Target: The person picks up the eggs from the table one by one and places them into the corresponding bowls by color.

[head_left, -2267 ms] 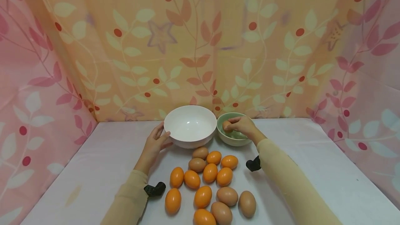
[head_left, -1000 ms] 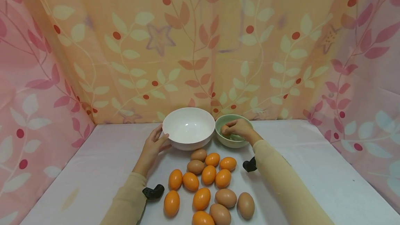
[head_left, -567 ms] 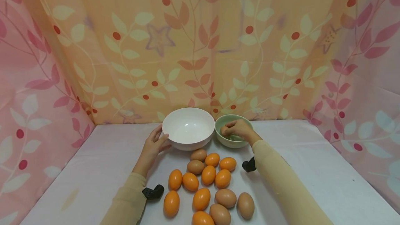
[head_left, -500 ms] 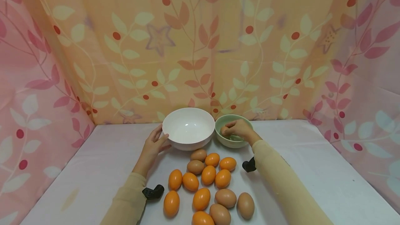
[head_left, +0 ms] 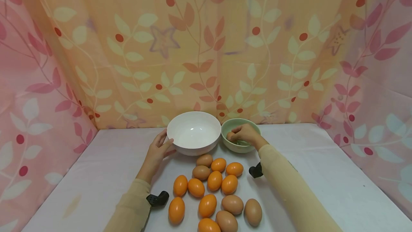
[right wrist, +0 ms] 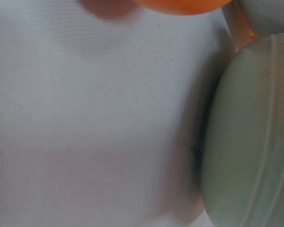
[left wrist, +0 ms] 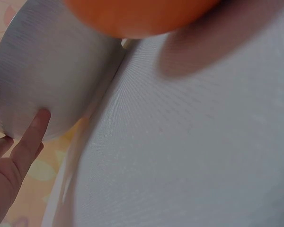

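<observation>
A large white bowl [head_left: 193, 149] stands at the back of the table. My left hand [head_left: 158, 148] rests against its left side, thumb near the rim, and the left wrist view shows extended fingers touching the outer wall. Just to the right is a smaller green bowl [head_left: 238, 149]. Reaching over its rim, my right hand [head_left: 246, 134] pinches a brown egg [head_left: 230, 136] low inside it. A pale shiny patch shows in that bowl beneath the hand; what it is I cannot tell. The right wrist view has only the bowl's outside [right wrist: 241, 142], with the hand out of sight.
In front of the bowls lie several orange eggs [head_left: 214, 180] and several brown eggs [head_left: 232, 204], spread over the white cloth [head_left: 106, 174]. A patterned curtain [head_left: 199, 46] closes off the back. Black wrist devices [head_left: 157, 198] sit on both forearms.
Since the first frame, the brown egg in my right hand has sunk slightly down and left within the green bowl. My left hand stays on the white bowl. The head view has shifted a little.
</observation>
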A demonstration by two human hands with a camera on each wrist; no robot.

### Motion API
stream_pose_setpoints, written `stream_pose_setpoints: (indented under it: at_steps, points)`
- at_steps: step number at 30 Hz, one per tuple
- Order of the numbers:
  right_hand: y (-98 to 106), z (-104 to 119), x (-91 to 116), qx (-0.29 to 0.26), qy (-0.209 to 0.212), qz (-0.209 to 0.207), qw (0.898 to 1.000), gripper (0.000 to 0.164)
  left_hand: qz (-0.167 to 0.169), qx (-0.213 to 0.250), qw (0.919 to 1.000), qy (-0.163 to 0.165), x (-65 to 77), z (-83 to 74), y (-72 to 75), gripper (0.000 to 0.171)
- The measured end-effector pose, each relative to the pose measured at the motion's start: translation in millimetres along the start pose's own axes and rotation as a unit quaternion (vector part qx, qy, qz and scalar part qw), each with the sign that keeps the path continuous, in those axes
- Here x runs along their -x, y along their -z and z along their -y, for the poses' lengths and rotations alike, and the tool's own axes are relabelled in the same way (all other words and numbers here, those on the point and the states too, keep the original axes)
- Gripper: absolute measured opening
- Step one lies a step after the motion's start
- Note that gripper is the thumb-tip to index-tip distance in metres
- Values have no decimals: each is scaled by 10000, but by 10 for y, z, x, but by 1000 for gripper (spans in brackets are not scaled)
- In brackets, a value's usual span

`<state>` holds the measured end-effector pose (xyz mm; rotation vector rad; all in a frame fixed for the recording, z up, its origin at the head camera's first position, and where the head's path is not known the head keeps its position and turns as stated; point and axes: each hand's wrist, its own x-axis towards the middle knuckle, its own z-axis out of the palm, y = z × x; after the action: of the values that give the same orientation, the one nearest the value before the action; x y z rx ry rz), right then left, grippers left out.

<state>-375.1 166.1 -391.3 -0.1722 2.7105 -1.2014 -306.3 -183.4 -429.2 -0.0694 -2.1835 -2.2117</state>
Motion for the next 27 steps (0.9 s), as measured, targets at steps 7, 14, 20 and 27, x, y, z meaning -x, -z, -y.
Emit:
stream_pose_setpoints:
  at_steps: [7,14,20,27]
  points:
    - [-11,14,-25,-50,-12,-24,10000,51,-37,4,10000,21,7,-22,7,64]
    - [0,20,-38,-115,12,-22,9999,53,-67,16,10000,53,6,-35,18,64]
    - [15,21,-36,-221,17,3,9998,55,-49,59,10000,11,7,-28,9,65]
    - [58,21,54,-380,233,-84,9990,57,-20,-15,10000,40,27,-1,-6,65]
